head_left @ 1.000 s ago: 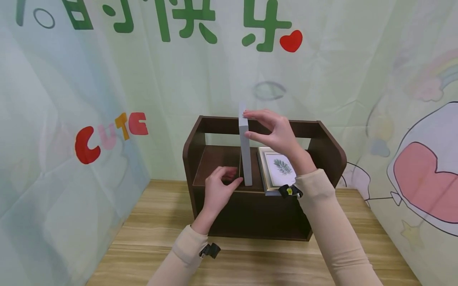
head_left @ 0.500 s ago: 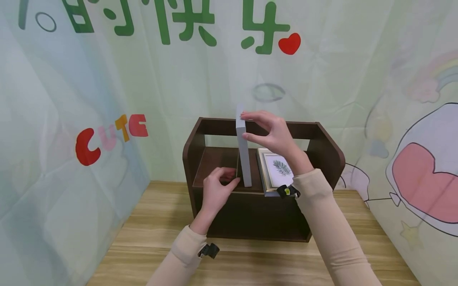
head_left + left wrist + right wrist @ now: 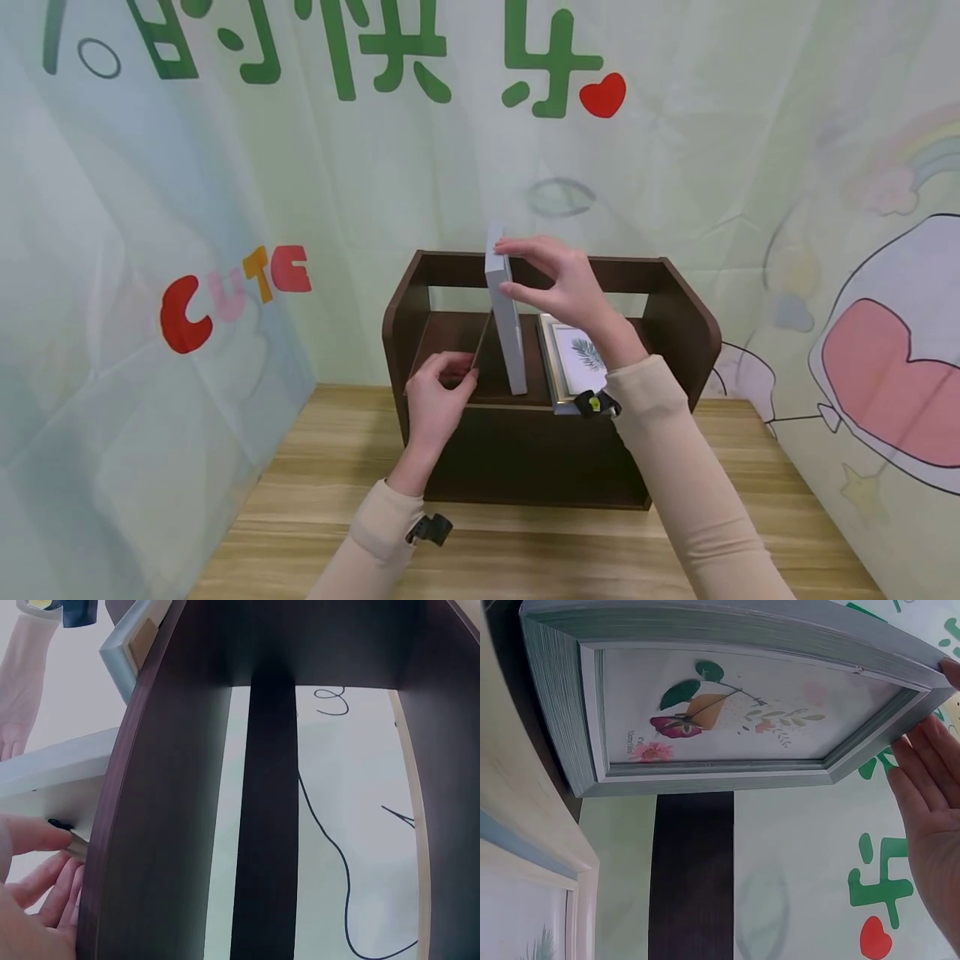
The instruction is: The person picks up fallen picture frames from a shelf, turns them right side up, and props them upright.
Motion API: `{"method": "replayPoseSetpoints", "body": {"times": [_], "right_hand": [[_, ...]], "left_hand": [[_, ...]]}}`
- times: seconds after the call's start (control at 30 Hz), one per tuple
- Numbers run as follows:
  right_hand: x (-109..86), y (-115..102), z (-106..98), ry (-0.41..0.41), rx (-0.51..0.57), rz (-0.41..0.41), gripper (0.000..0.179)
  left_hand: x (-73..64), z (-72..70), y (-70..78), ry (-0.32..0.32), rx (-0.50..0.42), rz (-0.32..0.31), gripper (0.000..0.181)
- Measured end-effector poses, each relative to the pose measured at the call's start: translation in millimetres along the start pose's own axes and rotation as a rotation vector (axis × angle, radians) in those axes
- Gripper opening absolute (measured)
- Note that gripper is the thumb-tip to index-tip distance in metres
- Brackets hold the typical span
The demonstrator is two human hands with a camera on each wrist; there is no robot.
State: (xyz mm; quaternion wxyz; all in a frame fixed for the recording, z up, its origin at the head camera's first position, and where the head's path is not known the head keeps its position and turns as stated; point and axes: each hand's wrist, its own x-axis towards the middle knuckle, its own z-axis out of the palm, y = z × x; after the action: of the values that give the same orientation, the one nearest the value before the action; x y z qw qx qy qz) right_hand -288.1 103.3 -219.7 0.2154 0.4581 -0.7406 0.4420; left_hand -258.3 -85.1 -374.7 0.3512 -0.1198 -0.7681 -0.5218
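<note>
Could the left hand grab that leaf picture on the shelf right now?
Probably not directly: the left hand pinches the thin flap of the grey flower frame, and that frame, standing on edge, comes between the hand and the leaf picture.

So the base layer's a light brown wood-grain tabletop (image 3: 300,467), and a dark brown wooden shelf unit (image 3: 686,321) with rounded side panels stands on it, over by the back edge and roughly midway between the left and right edges. Up on the unit's upper board there's a grey rectangular picture frame with pressed-flower art (image 3: 512,333) on its edge around the middle, lower corner just behind the board's front edge, its top tipping toward the left end. Right of that, a gold-and-cream rectangular frame with a green leaf print (image 3: 577,367) lies flat, face up, well apart from the left end and poking a little past the front edge. Its right side's hidden, fwiw.
</note>
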Motion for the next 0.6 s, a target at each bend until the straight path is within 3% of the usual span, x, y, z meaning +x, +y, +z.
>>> {"method": "replayPoseSetpoints", "body": {"times": [0.4,0.6], "right_hand": [[5.0,2.7,12.3,0.000,-0.061,-0.066,0.042],[9.2,-6.4,16.5,-0.011,-0.065,-0.095,0.042]], "left_hand": [[1.7,-9.2,-3.7,0.061,0.003,-0.039,0.011],[0.0,-9.9,-4.7,0.117,0.002,-0.021,0.011]]}}
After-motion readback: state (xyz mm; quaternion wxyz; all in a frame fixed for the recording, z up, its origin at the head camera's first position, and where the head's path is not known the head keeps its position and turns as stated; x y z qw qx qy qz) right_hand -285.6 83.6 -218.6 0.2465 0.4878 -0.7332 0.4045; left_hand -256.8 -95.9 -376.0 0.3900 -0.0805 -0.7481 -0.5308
